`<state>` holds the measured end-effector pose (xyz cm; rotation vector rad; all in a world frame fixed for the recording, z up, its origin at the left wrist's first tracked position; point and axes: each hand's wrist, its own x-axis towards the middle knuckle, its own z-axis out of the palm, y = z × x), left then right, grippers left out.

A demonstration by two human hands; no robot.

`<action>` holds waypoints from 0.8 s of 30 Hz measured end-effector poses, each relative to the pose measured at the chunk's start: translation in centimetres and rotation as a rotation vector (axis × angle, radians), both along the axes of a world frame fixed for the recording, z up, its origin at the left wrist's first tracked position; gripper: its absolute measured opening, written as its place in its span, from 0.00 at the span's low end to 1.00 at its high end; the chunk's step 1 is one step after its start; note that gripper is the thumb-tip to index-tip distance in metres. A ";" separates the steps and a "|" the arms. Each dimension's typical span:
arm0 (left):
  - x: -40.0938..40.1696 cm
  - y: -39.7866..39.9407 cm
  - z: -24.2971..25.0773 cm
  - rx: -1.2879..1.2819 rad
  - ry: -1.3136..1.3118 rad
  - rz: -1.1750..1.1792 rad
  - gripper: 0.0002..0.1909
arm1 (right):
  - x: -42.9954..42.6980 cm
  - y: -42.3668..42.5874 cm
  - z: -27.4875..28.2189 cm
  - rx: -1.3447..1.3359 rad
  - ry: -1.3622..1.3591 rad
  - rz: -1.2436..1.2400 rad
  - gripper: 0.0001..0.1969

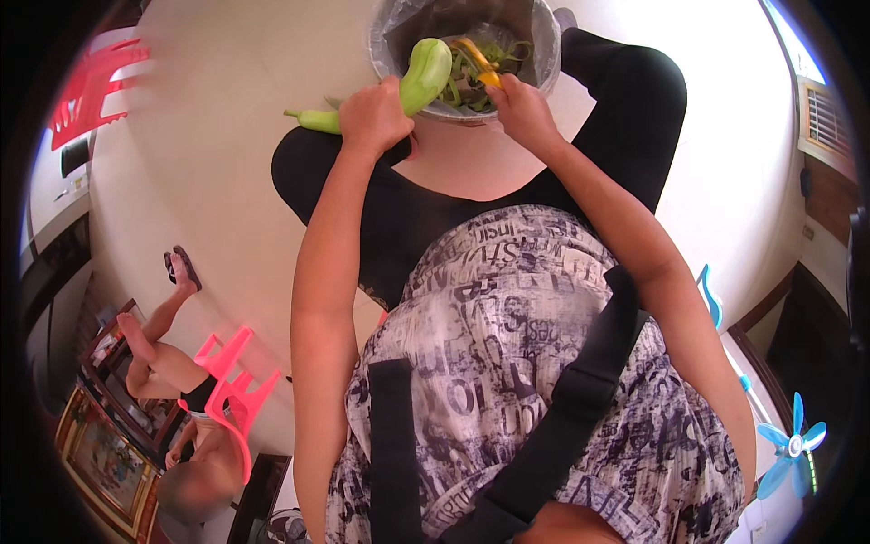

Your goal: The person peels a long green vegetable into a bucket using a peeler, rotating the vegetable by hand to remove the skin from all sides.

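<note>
My left hand [374, 117] is closed around the middle of a long, pale green gourd [428, 71]. The gourd's thick, rounded end tips up over the rim of a waste bin [469, 117], while its thin stem end sticks out to the left, above my knee. In my right hand [522, 109] is a yellow peeler [486, 71], held by its handle; its head points up and left over the bin, a little apart from the gourd. Strips of green peel [469, 88] lie inside the bin, which has a clear plastic liner [387, 47]. My bent legs [632, 88] flank the bin.
At the lower left a person [163, 367] sits on a pink plastic chair [234, 408]. A red plastic chair [95, 92] stands at the upper left. A blue-bladed fan [794, 445] is at the lower right. Pale floor [217, 170] surrounds me.
</note>
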<state>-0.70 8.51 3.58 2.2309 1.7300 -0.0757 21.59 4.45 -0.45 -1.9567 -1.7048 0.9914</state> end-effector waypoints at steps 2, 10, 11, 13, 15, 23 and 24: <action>0.1 0.3 0.1 -0.006 0.044 -0.025 0.17 | -1.8 -0.2 1.2 0.215 -0.025 0.101 0.14; 0.7 0.3 1.3 -0.049 0.073 0.002 0.24 | -4.0 -0.9 3.0 0.158 -0.165 0.246 0.13; 0.7 0.3 1.2 -0.035 0.067 0.003 0.24 | -3.9 -0.8 2.8 0.191 -0.177 0.251 0.13; 0.5 0.3 1.0 -0.034 0.065 -0.006 0.23 | -3.6 -0.6 3.0 0.198 -0.196 0.259 0.14; 0.5 0.3 0.9 -0.034 0.063 -0.016 0.23 | -3.3 -0.4 3.1 0.203 -0.216 0.266 0.14; 0.5 -0.2 1.0 0.021 0.049 -0.140 0.14 | -1.4 1.6 2.4 0.192 -0.330 0.176 0.15; 0.4 -0.2 1.0 0.020 0.049 -0.142 0.14 | -1.2 1.9 2.5 0.175 -0.312 0.166 0.16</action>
